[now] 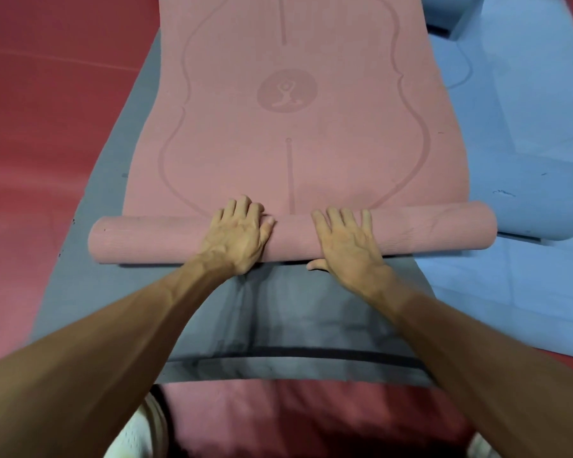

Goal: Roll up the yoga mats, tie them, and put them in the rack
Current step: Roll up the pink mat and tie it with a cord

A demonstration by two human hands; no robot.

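A pink yoga mat (288,127) with an embossed outline and a round logo lies flat, running away from me. Its near end is wound into a roll (153,238) that spans the mat's width. My left hand (237,234) presses on top of the roll left of centre, fingers straight over it. My right hand (348,242) lies flat on the roll just right of centre, thumb tucked at the roll's near edge. Under the pink mat lies a grey mat (295,312), bare between the roll and me.
A light blue mat (523,127) lies flat on the right, its near end rolled (543,226) beside the pink roll's right end. Red floor (47,110) fills the left side. A blue-grey block (457,18) sits at the top right. My knees and a white shoe show at the bottom edge.
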